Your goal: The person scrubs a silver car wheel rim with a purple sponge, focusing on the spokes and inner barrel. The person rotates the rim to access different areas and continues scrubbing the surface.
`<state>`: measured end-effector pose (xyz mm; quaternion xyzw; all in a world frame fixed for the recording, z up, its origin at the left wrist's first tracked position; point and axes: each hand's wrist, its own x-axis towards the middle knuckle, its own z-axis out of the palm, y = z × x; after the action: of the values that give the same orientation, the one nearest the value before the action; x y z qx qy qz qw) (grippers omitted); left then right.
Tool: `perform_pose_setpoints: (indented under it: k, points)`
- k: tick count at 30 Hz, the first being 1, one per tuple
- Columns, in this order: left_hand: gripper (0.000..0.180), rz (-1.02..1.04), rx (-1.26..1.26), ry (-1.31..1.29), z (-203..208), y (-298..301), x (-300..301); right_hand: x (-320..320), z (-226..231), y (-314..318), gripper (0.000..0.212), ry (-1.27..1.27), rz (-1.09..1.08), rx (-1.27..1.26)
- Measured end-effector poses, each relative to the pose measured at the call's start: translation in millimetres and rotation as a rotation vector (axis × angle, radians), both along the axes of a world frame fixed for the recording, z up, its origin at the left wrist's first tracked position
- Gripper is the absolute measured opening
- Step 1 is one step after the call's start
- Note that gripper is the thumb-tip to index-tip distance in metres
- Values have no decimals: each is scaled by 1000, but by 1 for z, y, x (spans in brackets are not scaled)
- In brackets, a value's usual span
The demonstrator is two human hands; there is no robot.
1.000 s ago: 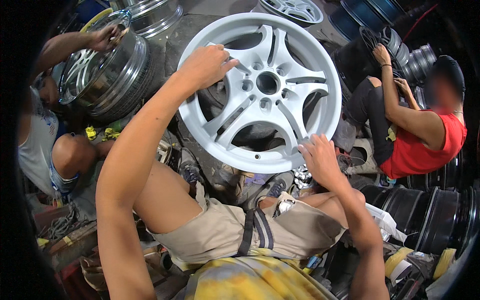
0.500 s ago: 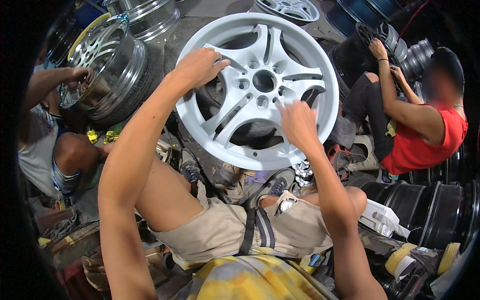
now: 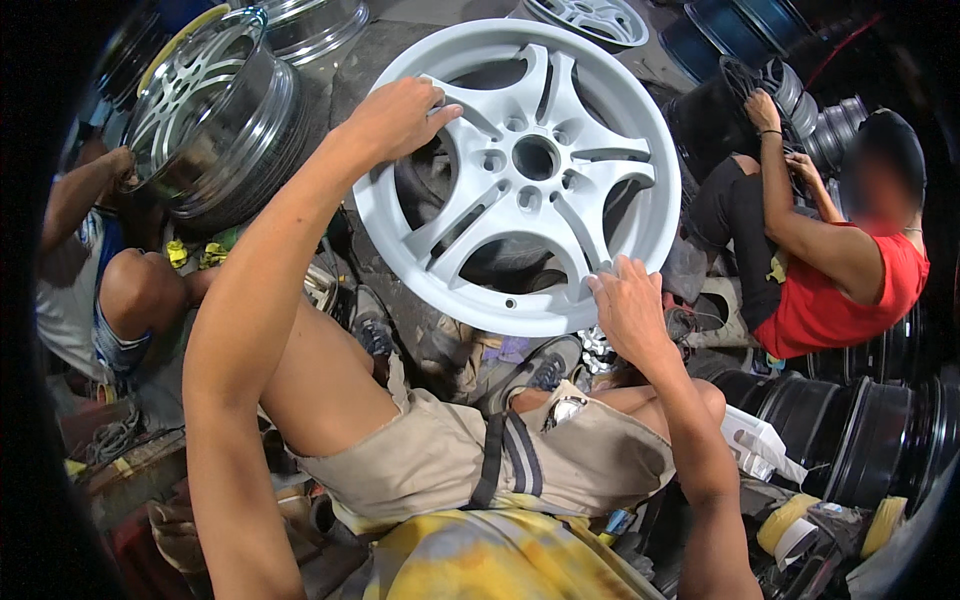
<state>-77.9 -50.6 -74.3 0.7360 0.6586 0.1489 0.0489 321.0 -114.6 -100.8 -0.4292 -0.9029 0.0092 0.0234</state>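
Observation:
A white-grey, five-spoked wheel rim (image 3: 548, 205) lies face up in front of me, tilted, with a round hub hole and several bolt holes. My left hand (image 3: 400, 118) grips its upper left edge, thumb stretched toward a spoke and the other fingertips partly hidden. At the lower right, my right hand (image 3: 630, 308) has bent fingers pressed onto the base of a spoke near the edge. Whatever lies under those fingertips, if anything, cannot be seen. Through the spoke gaps shows a dark, tyre-like shape.
On the left a person's hand (image 3: 122, 165) is at a polished rim (image 3: 235, 125). To the right, a person in a red top (image 3: 825, 290) handles a dark rim. Black rims (image 3: 850, 430) lie at lower right, beside yellow-padded pieces (image 3: 785, 525). Another rim (image 3: 600, 18) lies beyond mine.
My right hand has moved from beside the hub down and outward to the lower right edge. My left hand keeps its place on the rim. The left-hand person's hand has shifted left.

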Motion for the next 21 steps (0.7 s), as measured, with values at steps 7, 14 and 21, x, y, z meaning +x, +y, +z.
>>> perform_pose_setpoints:
  k: [7,14,21]
  points:
    - [49,-24,0,-3,0,-2,-5,-8,33,18,25,73,29,-187]
    - [47,-21,-8,-27,-1,-3,-7,8,55,7,22,302,-99,-704]
    - [47,-14,-48,-42,5,2,0,-18,13,-8,25,94,245,-127]
